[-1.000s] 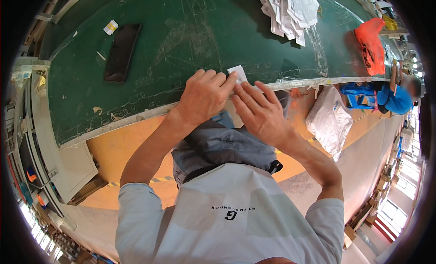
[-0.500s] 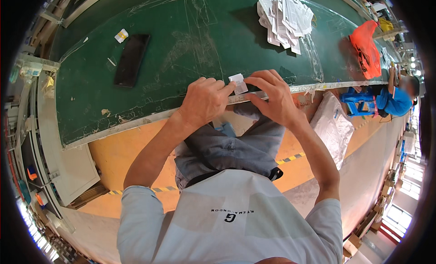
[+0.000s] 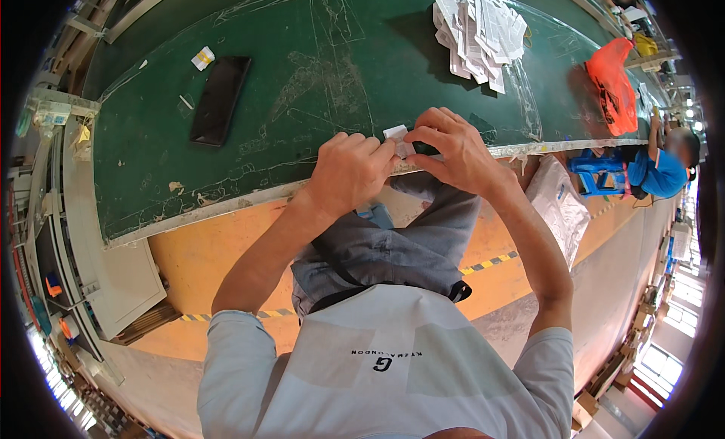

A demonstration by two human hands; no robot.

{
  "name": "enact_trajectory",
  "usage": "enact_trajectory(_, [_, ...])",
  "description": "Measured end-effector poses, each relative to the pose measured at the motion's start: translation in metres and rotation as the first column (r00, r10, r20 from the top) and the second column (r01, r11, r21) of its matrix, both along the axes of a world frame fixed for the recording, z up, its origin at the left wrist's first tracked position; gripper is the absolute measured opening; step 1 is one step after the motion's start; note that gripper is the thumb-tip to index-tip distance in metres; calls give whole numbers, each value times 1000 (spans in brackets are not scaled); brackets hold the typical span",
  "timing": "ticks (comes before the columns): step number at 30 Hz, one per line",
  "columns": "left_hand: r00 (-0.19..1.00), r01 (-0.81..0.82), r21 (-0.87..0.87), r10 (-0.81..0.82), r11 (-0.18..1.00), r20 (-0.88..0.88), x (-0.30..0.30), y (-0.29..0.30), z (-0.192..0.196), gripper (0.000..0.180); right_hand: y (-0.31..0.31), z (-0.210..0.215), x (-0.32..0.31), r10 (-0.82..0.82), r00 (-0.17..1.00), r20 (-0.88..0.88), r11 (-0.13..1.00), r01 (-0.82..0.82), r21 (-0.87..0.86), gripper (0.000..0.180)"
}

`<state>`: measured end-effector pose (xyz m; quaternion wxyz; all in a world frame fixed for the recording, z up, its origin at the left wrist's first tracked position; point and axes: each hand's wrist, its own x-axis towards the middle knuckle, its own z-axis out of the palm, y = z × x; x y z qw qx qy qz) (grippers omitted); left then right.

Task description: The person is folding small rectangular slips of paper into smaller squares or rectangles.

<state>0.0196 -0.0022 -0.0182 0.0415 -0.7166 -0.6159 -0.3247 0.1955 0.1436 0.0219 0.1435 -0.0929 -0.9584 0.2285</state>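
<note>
Hands drew closer, fingers pinching a small white card (image 3: 396,133).

Green belt (image 3: 317,84): matt, scratched rubber-like surface. Phone (image 3: 219,101): glossy black. Slips (image 3: 479,31): white paper. Bag (image 3: 613,84): shiny orange plastic.

Left hand (image 3: 349,171) and right hand (image 3: 453,152) meet over a small white piece (image 3: 396,137) at the green table (image 3: 317,69) edge; a black phone (image 3: 219,99) lies apart.

You've got one black phone (image 3: 219,99), one heap of white papers (image 3: 479,33), one orange bag (image 3: 613,84), one small white tag (image 3: 398,139) on the counter (image 3: 317,69).
</note>
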Motion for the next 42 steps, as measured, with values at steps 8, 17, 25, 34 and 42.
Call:
enact_trajectory(8, [999,-45,5,45,999,-3,0,2,-3,14,7,-5,0,64,998,-28,998,-64,3,20])
enact_trajectory(17, [946,-167,-81,183,983,267,7,8,7,17,17,-8,-18,-76,996,50,980,84,-180,10])
enact_trajectory(25, [973,-160,-53,166,986,161,6,10,6,13,8,-15,-24,-211,977,20,964,211,-161,11])
enact_trajectory(34, [831,-63,-265,197,962,520,-19,34,9,18,15,-9,-20,-211,977,-22,895,184,-407,14])
enact_trajectory(42, [630,122,-294,155,948,761,-31,38,17,18,9,-1,-26,-282,958,40,617,213,-757,18])
